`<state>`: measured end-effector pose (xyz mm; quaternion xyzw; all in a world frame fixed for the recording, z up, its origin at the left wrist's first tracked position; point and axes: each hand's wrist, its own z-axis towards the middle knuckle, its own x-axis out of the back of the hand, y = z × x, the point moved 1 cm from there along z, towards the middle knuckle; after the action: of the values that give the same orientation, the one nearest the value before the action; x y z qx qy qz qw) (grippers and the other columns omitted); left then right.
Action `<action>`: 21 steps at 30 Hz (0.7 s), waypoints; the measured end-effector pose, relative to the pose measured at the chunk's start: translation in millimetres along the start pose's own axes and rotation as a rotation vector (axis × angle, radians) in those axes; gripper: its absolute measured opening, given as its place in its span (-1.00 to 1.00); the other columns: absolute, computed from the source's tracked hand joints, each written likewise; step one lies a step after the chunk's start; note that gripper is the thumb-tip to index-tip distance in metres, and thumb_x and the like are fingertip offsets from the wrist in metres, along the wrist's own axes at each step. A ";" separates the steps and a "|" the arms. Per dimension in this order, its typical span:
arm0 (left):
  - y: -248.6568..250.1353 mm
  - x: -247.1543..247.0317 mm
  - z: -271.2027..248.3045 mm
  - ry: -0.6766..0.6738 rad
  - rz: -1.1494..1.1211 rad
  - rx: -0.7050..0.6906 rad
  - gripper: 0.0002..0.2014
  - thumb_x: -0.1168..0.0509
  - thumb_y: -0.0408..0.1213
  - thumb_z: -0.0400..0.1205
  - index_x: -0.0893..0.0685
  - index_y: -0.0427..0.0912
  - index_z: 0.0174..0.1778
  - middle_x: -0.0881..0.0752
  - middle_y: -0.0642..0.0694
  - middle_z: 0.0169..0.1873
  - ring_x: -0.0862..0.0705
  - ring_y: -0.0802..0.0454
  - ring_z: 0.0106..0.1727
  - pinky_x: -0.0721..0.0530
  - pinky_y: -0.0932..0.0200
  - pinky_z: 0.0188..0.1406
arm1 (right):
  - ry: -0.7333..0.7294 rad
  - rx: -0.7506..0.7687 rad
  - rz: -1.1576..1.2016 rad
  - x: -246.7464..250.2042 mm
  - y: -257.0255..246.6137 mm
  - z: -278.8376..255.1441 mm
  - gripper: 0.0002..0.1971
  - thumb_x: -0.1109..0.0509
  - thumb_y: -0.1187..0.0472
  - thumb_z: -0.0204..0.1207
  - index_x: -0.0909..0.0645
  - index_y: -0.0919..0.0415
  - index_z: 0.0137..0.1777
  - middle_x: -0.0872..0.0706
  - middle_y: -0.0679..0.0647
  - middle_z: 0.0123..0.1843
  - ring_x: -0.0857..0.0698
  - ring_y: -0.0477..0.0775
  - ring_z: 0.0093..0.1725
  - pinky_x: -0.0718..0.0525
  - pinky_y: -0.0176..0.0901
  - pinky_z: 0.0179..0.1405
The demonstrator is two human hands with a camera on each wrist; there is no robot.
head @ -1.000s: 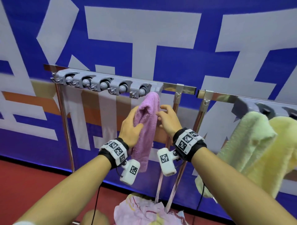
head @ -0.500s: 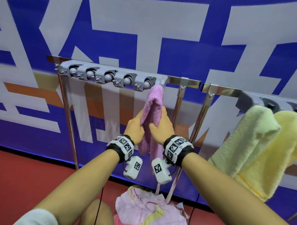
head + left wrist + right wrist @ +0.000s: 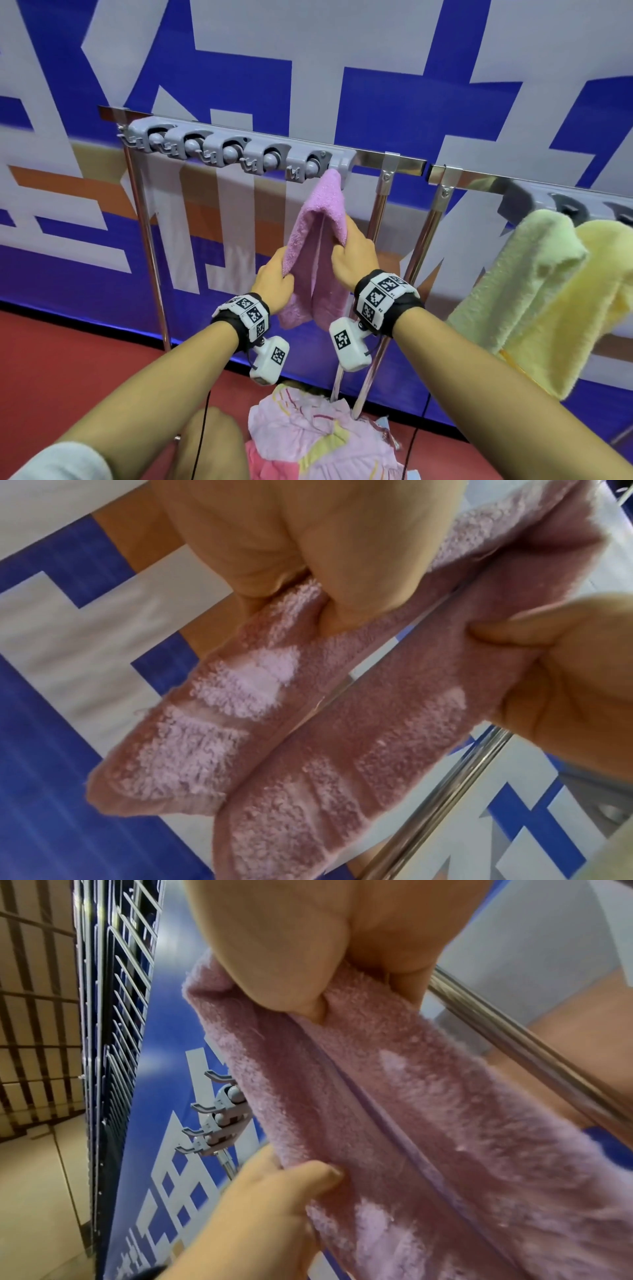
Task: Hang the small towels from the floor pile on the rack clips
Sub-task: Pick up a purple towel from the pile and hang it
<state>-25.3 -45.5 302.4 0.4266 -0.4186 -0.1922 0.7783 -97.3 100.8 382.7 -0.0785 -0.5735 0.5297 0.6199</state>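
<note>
A pink towel [image 3: 318, 240] hangs from the rightmost clip of the grey clip bar [image 3: 236, 154] on the left rack. My left hand [image 3: 274, 281] pinches its left fold, and my right hand [image 3: 352, 260] pinches its right fold; together they hold the two folds apart. In the left wrist view the thumb and fingers [image 3: 301, 561] squeeze the pink towel [image 3: 267, 723]. The right wrist view shows the pink towel [image 3: 411, 1110] pinched by my right fingers [image 3: 291, 969], with the left hand [image 3: 274, 1204] below. The floor pile [image 3: 325, 435] of pink towels lies under my arms.
A green towel [image 3: 520, 281] and a yellow towel [image 3: 596, 301] hang from the second clip bar [image 3: 548, 202] at the right. Several clips to the left of the pink towel hold nothing. Chrome rack legs [image 3: 380, 212] stand just behind the pink towel. The floor [image 3: 68, 359] is red.
Both hands have slid down the pink towel and now spread its two folds apart. The view has tilted down, so the rack sits lower and nearer.
</note>
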 end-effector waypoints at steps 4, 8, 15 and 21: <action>11.6 -0.7 -3.6 0.014 -0.056 -0.010 -0.42 -0.23 -0.42 0.59 -0.40 0.13 0.52 -0.72 0.13 -0.01 -0.68 0.28 -0.09 -0.59 0.22 -0.02 | -0.026 -0.027 -0.065 -5.1 13.9 -4.8 -0.59 -0.14 0.30 0.43 -0.51 0.03 0.27 -0.76 0.24 0.04 -0.68 0.43 0.01 -0.64 0.01 0.03; 22.3 -5.0 -6.0 -0.087 -0.015 -0.039 -0.51 -0.12 -0.43 0.66 -0.43 0.03 0.50 -0.74 -0.04 0.08 -0.74 -0.06 0.00 -0.69 0.05 0.09 | -0.074 -0.060 -0.139 -9.3 18.4 -8.7 -0.81 -0.16 0.29 0.47 -0.48 -0.04 -0.09 -0.76 0.25 -0.03 -0.66 0.42 -0.02 -0.64 0.02 0.00; 42.7 -0.7 -13.6 -0.080 -0.124 -0.075 -0.31 -0.25 -0.45 0.51 -0.34 0.17 0.53 -0.72 -0.01 0.13 -0.72 -0.03 0.13 -0.64 0.07 0.11 | -0.073 -0.051 -0.038 -5.7 15.3 -11.5 -0.65 -0.33 0.07 0.38 -0.53 -0.04 0.20 -0.77 0.05 0.04 -0.70 0.25 0.07 -0.65 -0.03 0.08; 99.9 32.5 5.9 0.166 -0.050 -0.458 -0.19 -0.30 -0.39 0.47 -0.20 -0.07 0.68 -0.37 -0.09 0.61 -0.35 0.03 0.61 -0.31 0.07 0.62 | 0.113 0.167 0.035 15.8 -4.1 -3.3 -0.20 -0.44 0.12 0.43 -0.22 0.08 0.67 -0.41 0.07 0.63 -0.43 0.07 0.56 -0.41 -0.02 0.55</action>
<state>-17.1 -13.7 402.3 0.2637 -0.2882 -0.2656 0.8814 -95.9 112.6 394.4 -0.0663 -0.4900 0.5812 0.6463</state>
